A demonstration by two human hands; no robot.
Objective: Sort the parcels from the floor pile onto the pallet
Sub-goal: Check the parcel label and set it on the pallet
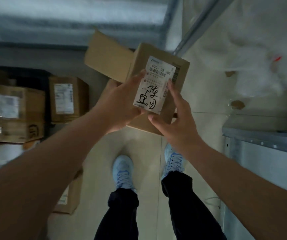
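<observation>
Parcel, small brown cardboard box (pixel 158 87) with white shipping label (pixel 154 85) (handwritten marks), held at chest height above pale tiled floor (pixel 139 144); left hand (pixel 122 104) grips left edge, right hand (pixel 175 116) pinches lower right corner. Stacked brown cartons (pixel 35 104) lie left. Advice: read label, keep both hands on box, carry level, set squarely among matching cartons

The small brown cardboard parcel (pixel 158 87) hides the left hand's (pixel 120 104) fingers beneath it. Small print on its white shipping label (pixel 154 85) is unreadable. Left of the parcel, stacked brown cardboard boxes (pixel 13 111) are blurred and cropped by the edge.
</observation>
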